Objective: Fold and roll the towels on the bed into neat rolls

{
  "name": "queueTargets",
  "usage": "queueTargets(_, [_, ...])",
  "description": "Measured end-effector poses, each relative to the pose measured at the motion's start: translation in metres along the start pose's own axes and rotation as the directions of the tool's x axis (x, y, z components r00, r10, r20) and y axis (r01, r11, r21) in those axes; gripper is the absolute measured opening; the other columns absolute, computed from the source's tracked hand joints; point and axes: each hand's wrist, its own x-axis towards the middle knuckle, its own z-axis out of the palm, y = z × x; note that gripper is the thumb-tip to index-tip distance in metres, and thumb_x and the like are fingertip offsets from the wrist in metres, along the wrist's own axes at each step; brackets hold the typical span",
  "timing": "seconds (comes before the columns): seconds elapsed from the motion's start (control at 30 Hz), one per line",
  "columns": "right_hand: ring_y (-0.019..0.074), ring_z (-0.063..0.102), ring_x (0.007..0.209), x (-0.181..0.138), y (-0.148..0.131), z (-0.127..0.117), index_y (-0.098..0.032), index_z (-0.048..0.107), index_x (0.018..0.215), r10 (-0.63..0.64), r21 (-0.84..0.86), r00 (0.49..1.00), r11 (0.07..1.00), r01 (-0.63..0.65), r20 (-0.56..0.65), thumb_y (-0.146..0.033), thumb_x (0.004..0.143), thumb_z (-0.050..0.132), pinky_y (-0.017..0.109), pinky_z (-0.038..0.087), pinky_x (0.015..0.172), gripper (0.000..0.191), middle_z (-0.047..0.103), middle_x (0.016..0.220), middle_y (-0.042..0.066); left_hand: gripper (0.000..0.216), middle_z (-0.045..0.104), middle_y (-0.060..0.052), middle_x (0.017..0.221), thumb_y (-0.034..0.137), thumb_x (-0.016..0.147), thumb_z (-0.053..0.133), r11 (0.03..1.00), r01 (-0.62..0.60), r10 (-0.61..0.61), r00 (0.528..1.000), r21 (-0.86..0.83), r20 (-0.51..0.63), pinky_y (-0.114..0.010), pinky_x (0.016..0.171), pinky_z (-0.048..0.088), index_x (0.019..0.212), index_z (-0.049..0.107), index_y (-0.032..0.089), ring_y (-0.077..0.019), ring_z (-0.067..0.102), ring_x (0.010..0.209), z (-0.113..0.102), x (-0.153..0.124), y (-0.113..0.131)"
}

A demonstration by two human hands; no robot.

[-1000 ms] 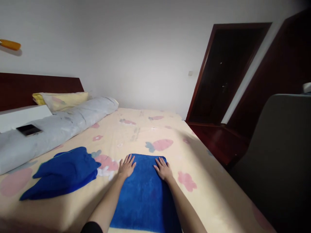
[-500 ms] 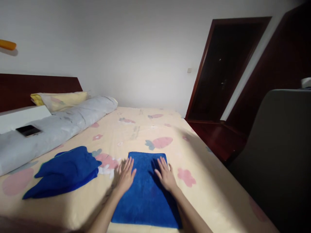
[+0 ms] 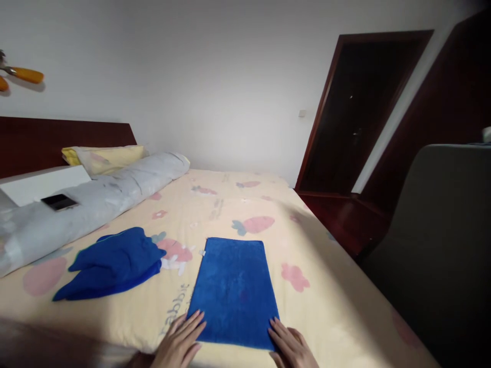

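A blue towel (image 3: 235, 286) lies flat on the bed, a small white tag showing at its left edge. Fingers of my left hand (image 3: 179, 338) rest stretched out on its near left corner, with the thumb just off the near edge. At the near right corner, my right hand (image 3: 292, 345) touches the cloth with its fingertips, fingers extended and the thumb low beside the edge. Both hands look open, not closed on the cloth. To the left lies a crumpled heap of blue cloth (image 3: 118, 266), which neither hand touches.
The bed (image 3: 330, 306) has a cream sheet with pink prints. A long grey roll of bedding (image 3: 126, 191) carries a phone (image 3: 59, 202); a yellow pillow (image 3: 115, 158) is behind it. A dark chair back (image 3: 433, 230) stands right, a door (image 3: 379, 112) beyond.
Both hands have slid back from the upper part of the towel to its near corners. The view has shifted slightly. The crumpled cloth stays as it was.
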Motion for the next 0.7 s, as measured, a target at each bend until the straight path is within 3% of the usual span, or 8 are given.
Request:
queueTargets(0.17, [0.0237, 0.063, 0.114, -0.02, 0.014, 0.004, -0.033, 0.06, 0.127, -0.013, -0.047, 1.0, 0.999, 0.013, -0.014, -0.022, 0.093, 0.046, 0.039, 0.056, 0.086, 0.039, 0.063, 0.128, 0.005, 0.039, 0.067, -0.001, 0.127, 0.029, 0.093, 0.053, 1.0, 0.022, -0.021, 0.993, 0.004, -0.117, -0.028, 0.098, 0.052, 0.132, 0.057, 0.033, -0.0173, 0.063, 0.116, 0.001, -0.022, -0.019])
queueTargets(0.33, [0.0253, 0.067, 0.105, -0.014, 0.013, -0.002, -0.031, 0.066, 0.115, -0.025, -0.058, 0.994, 0.998, 0.018, -0.106, -0.027, 0.091, 0.049, 0.039, 0.054, 0.081, 0.03, 0.07, 0.118, 0.004, 0.039, 0.071, 0.0, 0.118, 0.017, 0.09, 0.051, 0.999, 0.027, -0.03, 0.989, -0.018, -0.142, -0.031, 0.096, 0.053, 0.124, 0.063, 0.031, -0.0175, 0.065, 0.112, 0.0, -0.018, -0.019])
queueTargets(0.5, [0.0245, 0.065, 0.089, 0.012, -0.006, -0.015, -0.028, 0.065, 0.101, 0.183, 0.022, 0.974, 0.983, -0.182, -0.133, -0.028, 0.092, 0.045, 0.039, 0.048, 0.079, 0.022, 0.071, 0.098, 0.006, 0.037, 0.076, -0.002, 0.098, 0.013, 0.089, 0.045, 0.968, 0.184, -0.221, 0.948, -0.171, -0.231, -0.029, 0.083, 0.057, 0.111, 0.07, 0.028, -0.0171, 0.07, 0.094, -0.004, -0.002, -0.017])
queueTargets(0.6, [0.0227, 0.059, 0.077, 0.031, -0.01, -0.018, -0.024, 0.063, 0.091, 0.273, -0.066, 0.95, 0.956, -0.286, -0.154, -0.026, 0.091, 0.044, 0.039, 0.042, 0.077, 0.019, 0.065, 0.083, 0.006, 0.029, 0.075, -0.003, 0.093, 0.022, 0.092, 0.046, 0.927, 0.275, -0.341, 0.901, -0.256, -0.268, -0.027, 0.076, 0.058, 0.105, 0.071, 0.027, -0.0175, 0.07, 0.087, -0.005, 0.012, -0.022])
queueTargets(0.7, [0.0221, 0.053, 0.077, 0.048, -0.008, -0.017, -0.022, 0.06, 0.087, 0.325, -0.161, 0.93, 0.922, -0.352, -0.171, -0.021, 0.091, 0.043, 0.039, 0.036, 0.078, 0.017, 0.061, 0.08, 0.005, 0.032, 0.076, -0.004, 0.093, 0.023, 0.093, 0.043, 0.905, 0.343, -0.407, 0.871, -0.253, -0.274, -0.03, 0.076, 0.057, 0.108, 0.07, 0.027, -0.0188, 0.07, 0.085, 0.003, 0.027, -0.026])
